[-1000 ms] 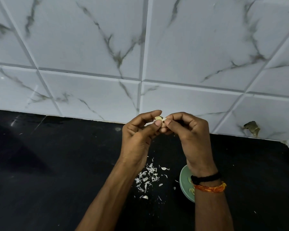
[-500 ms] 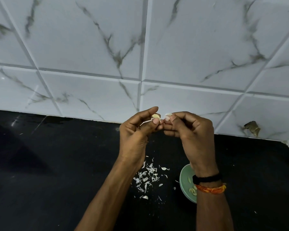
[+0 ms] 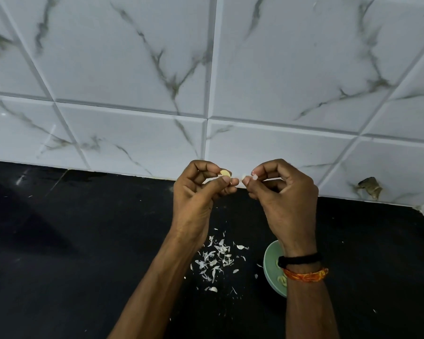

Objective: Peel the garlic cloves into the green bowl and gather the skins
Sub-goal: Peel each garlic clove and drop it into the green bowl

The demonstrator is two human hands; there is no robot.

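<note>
My left hand (image 3: 198, 194) pinches a pale yellow garlic clove (image 3: 225, 173) between thumb and fingers, raised above the counter. Just to its right, my right hand (image 3: 282, 192) pinches a small white piece of skin (image 3: 247, 177), a short gap away from the clove. Below them a scatter of white garlic skins (image 3: 217, 259) lies on the black counter (image 3: 71, 241). The green bowl (image 3: 271, 263) sits under my right wrist, mostly hidden by it, with a few peeled cloves (image 3: 282, 280) visible inside.
A white marble-patterned tiled wall (image 3: 206, 69) rises behind the counter. A brownish scrap (image 3: 368, 188) sticks to the wall at the right. The wall turns a corner at the far right.
My hands have pulled apart sideways. The skin has come off the clove and stays in my right hand's fingers, while the clove stays in my left.
</note>
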